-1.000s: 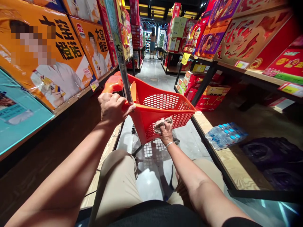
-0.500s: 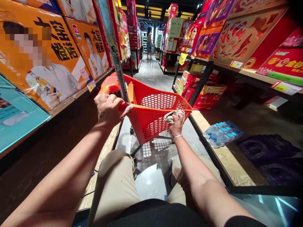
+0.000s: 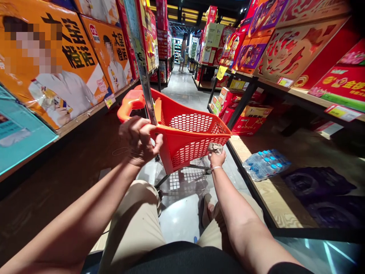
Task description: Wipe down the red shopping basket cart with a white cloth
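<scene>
An orange-red shopping cart [image 3: 168, 146] with a honeycomb-patterned basket stands in front of me in the aisle. At its handle end my left hand [image 3: 139, 140] is by the corner of the rim, fingers apart and partly curled, holding nothing. A metal pole [image 3: 146, 83] rises beside that hand. My right hand [image 3: 217, 158] is closed on a crumpled greyish cloth [image 3: 215, 147], by the lower right side of the basket.
Orange drink cartons [image 3: 68, 57] line the left shelf. Gift boxes [image 3: 293, 53] fill the right shelf, with wrapped water bottles [image 3: 266, 163] and purple packages [image 3: 316, 180] below. A person [image 3: 183, 53] stands far down the aisle.
My left hand has loosened from the cart's rim, its fingers lifting and spreading. My right hand, with the cloth, has moved down and slightly right from the basket's upper edge.
</scene>
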Available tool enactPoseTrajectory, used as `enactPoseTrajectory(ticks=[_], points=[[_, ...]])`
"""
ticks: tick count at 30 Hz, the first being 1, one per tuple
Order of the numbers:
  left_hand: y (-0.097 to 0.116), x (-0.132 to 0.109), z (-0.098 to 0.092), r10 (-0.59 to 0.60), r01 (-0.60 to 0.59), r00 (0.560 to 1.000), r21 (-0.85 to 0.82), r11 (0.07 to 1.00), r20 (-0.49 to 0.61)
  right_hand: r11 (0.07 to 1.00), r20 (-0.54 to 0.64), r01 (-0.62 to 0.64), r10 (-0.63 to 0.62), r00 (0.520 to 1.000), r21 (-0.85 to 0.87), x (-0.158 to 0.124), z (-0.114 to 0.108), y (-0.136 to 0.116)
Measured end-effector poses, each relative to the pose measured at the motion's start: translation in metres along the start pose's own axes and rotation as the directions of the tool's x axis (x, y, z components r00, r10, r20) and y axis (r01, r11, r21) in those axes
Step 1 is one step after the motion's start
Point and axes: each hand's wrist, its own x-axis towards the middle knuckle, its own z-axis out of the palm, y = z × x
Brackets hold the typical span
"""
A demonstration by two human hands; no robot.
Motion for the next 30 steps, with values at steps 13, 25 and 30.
enactPoseTrajectory(ticks=[13, 25, 30], points=[[0.045, 0.018, 0.053, 0.316, -0.360, 0.857, 0.035, 0.932, 0.407, 0.998, 0.202, 0.014, -0.026, 0.979, 0.060, -0.030, -0.003, -0.062], [0.032, 0.011, 0.054, 0.320, -0.348, 0.894, 0.036, 0.937, 0.314, 0.680, 0.568, 0.708, -0.664, 0.486, 0.191, 0.072, -0.034, -0.117], [0.027, 0.010, 0.049, 0.330, -0.376, 0.867, 0.056, 0.925, 0.373, 0.719, 0.539, 0.677, -0.638, 0.550, 0.160, 0.115, -0.085, -0.053]])
